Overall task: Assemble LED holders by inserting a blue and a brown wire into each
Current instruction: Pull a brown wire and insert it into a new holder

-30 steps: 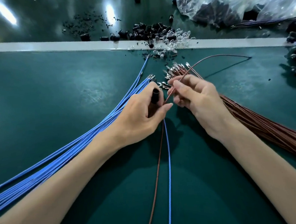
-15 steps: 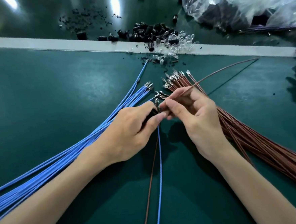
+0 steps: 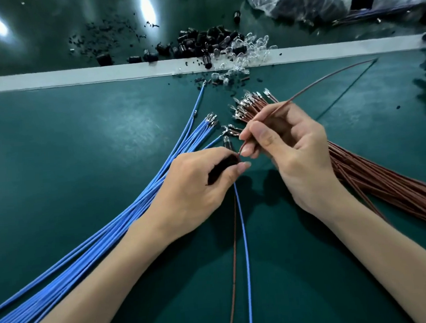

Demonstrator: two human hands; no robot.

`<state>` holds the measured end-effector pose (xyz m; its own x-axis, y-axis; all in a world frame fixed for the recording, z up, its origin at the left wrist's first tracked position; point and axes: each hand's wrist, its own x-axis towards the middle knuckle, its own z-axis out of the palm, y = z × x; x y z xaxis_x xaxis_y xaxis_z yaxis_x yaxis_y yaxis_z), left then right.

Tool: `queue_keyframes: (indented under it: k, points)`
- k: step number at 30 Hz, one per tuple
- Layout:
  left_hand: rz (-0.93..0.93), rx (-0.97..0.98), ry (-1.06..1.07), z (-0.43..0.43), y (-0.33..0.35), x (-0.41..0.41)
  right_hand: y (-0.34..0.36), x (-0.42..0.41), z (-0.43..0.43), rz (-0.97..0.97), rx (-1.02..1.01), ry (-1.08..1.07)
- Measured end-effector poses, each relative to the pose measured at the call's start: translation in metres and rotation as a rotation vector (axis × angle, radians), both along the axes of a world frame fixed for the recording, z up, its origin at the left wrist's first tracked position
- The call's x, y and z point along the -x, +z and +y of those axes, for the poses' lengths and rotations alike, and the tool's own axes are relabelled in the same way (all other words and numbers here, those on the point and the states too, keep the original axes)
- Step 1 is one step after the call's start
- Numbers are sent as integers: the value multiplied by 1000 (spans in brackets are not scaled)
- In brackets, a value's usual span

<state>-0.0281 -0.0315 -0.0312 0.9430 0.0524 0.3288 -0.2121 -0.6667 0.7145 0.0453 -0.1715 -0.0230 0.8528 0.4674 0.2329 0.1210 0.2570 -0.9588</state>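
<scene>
1. Black plastic, the holder (image 3: 223,164), is gripped in the curled fingers of the left hand (image 3: 198,187) and mostly hidden by them; only its end by the fingertips shows.
2. A brown wire (image 3: 324,78) is pinched narrowly between thumb and forefinger of the right hand (image 3: 292,153). Its near end is held right against the holder's end, just beyond the left fingertips. Whether the terminal has entered cannot be told.
3. Below the left grip, a blue wire (image 3: 242,235) and a brown strand (image 3: 234,248) are seen trailing toward the wearer. The blue wire is judged already seated; what the brown strand belongs to cannot be told.
4. This holder is therefore judged about half done — the brown insertion is in hand, not confirmed.
5. Much is left. A blue bundle (image 3: 92,255) lies outside the left grip and a brown bundle (image 3: 384,182) under and outside the right grip — both thick with unused wires.
6. Beyond both grips, loose holders (image 3: 198,42) and clear LEDs (image 3: 247,50) lie heaped. No finished assembly can be picked out with certainty.
</scene>
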Motion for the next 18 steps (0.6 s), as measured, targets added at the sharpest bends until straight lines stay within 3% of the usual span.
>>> queue_keyframes:
  k: [12,18]
  points:
    - [-20,1,-17,1,2,-1,-2,2,2,-53,50,-15]
    - [66,320,102,0,3,-1,-2,4,1,-49,97,-2]
